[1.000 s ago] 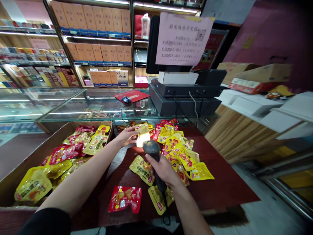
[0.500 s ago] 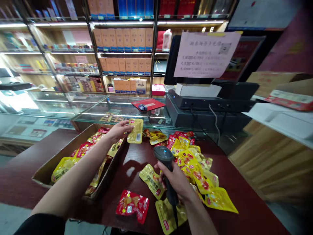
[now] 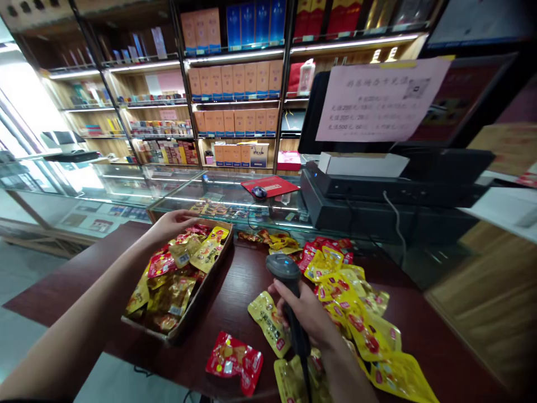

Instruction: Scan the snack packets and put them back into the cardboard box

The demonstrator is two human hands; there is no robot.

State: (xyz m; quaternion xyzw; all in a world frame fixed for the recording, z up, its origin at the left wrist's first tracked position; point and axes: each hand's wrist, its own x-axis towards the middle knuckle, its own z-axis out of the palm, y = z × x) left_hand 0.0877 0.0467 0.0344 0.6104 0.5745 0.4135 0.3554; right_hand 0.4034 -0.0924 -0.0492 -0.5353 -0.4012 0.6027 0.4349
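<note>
My right hand (image 3: 308,310) is wrapped round the grip of a black barcode scanner (image 3: 284,267), its head pointing up and away from me and its cable hanging down. At the far left edge of a cardboard box (image 3: 178,331), my left hand (image 3: 173,225) has its fingers stretched out, with no packet seen in it. Inside the box lie red, yellow and gold snack packets (image 3: 180,291). A gold packet (image 3: 271,323) lies just left of the scanner, and a red packet (image 3: 234,361) rests nearer to me. Beneath the scanner's cable is another gold packet (image 3: 289,383), partly covered.
A pile of yellow and red packets (image 3: 356,308) spreads over the right side of the dark wooden table (image 3: 67,280). Behind stands a glass counter (image 3: 184,196) with a mouse (image 3: 259,192) on a red mat (image 3: 279,186). A monitor with a paper sign (image 3: 377,101) is at back right.
My left hand has moved left, from beside the box to over its far edge, and has let go of the gold packet. The right hand still holds the scanner. The view has shifted left.
</note>
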